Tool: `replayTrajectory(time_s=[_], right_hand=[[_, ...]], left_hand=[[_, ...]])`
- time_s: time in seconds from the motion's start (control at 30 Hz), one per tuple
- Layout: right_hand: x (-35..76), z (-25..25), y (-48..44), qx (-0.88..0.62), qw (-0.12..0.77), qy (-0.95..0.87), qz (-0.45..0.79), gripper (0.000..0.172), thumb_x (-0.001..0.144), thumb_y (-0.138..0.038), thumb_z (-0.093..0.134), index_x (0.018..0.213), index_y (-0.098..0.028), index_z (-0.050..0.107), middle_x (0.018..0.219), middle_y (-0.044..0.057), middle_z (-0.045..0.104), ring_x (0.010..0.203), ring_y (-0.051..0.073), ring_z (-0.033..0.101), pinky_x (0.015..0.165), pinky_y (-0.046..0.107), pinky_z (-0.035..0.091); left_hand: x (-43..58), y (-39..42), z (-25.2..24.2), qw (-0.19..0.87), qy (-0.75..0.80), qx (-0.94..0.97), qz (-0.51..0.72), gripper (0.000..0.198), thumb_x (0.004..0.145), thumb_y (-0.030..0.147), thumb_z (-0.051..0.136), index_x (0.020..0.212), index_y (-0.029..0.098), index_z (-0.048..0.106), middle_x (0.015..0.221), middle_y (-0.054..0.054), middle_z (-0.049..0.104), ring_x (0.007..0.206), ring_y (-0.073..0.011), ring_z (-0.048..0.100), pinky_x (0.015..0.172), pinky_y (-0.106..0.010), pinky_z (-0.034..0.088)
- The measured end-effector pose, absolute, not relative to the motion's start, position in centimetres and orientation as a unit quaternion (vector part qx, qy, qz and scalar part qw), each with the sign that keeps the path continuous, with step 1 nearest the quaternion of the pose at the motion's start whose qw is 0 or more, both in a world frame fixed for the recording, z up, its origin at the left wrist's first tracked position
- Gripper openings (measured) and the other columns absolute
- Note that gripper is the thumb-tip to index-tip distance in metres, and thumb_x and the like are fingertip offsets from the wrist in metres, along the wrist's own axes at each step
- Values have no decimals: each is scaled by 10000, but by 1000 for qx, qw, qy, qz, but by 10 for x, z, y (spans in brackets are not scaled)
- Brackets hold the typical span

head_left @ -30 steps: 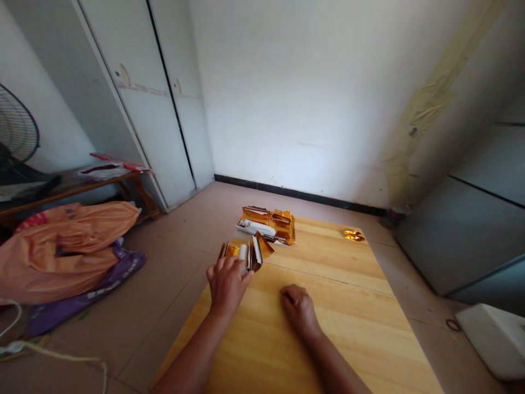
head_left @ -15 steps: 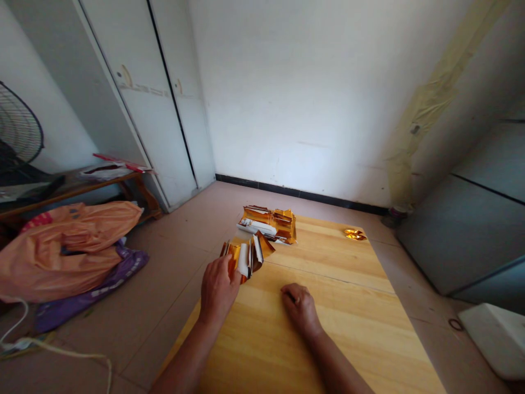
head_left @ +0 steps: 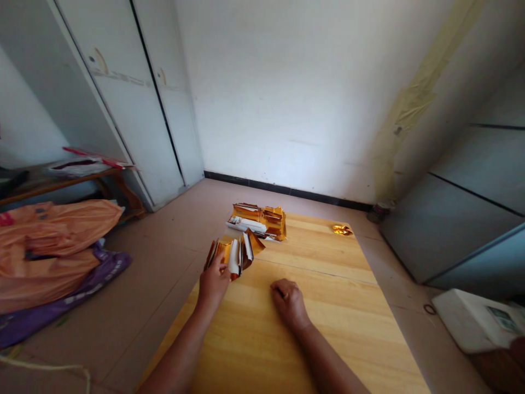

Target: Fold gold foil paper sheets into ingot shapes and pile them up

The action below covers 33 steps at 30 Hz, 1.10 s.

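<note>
My left hand (head_left: pixel 214 282) is at the near pile of folded gold and white paper (head_left: pixel 234 256), at the table's left edge. Its fingers close on the left end of the pile, on a gold paper piece; the exact grip is partly hidden. Curled into a fist, my right hand (head_left: pixel 290 303) rests on the wooden table (head_left: pixel 328 317) to the right of that pile, with nothing showing in it. Behind the near pile lies a second pile of gold and white folded papers (head_left: pixel 258 221). A shiny folded gold piece (head_left: pixel 342 230) lies at the far right corner.
A white wall with a black skirting (head_left: pixel 266 187) stands beyond the table. Grey cabinets (head_left: pixel 156 109) are at the left, beside a low wooden bench (head_left: pixel 123 186). Orange (head_left: pixel 61 230) and purple bags (head_left: pixel 94 279) lie on the floor. A white box (head_left: pixel 471 320) sits at the right.
The whole view has shifted, so things appear further left. My left hand's fingers have moved further onto the near pile. My right fist stays in place.
</note>
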State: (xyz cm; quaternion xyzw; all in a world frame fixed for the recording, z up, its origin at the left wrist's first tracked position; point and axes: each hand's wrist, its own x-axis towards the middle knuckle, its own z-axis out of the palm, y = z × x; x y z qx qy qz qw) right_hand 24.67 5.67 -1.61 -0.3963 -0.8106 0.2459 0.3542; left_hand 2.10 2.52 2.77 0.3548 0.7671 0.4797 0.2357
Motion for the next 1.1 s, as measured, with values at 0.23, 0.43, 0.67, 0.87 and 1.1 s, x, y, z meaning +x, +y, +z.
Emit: replayTrajectory(time_s=[0.23,0.43,0.67,0.87,1.1], right_hand=[[246,-16,57,-403,347,-810,247,169,795,-146,483,792,-200,643,784,28,671,759,163,599,743,275,423],[246,-16,57,-406,351,-808,243,169,783,-132,487,778,-201,641,776,26,672,753,161,606,744,274,424],[246,-16,58,-401,348,-811,244,166,776,-124,490,779,-200,638,776,23,667,754,160,602,737,269,418],[246,-17,58,-404,350,-808,247,172,767,-114,492,771,-204,638,776,22,672,751,161,603,736,269,422],[246,-17,59,-401,349,-810,245,174,783,-132,479,787,-199,639,793,27,675,762,159,602,743,271,421]], left_hand=[[30,31,28,402,620,198,643,708,560,185,684,1242,82,522,582,11,614,409,-94,495,389,-181,321],[28,34,33,500,543,138,661,425,479,153,744,893,85,677,594,-11,623,417,-59,480,410,-171,312],[26,35,34,492,567,153,642,279,445,258,782,605,110,608,455,32,528,371,-72,462,369,-169,274],[35,35,41,468,597,162,631,376,439,384,795,579,142,543,421,63,483,329,-45,389,344,-151,214],[42,32,43,407,607,197,654,437,521,482,771,593,164,478,473,66,484,385,-50,390,369,-155,259]])
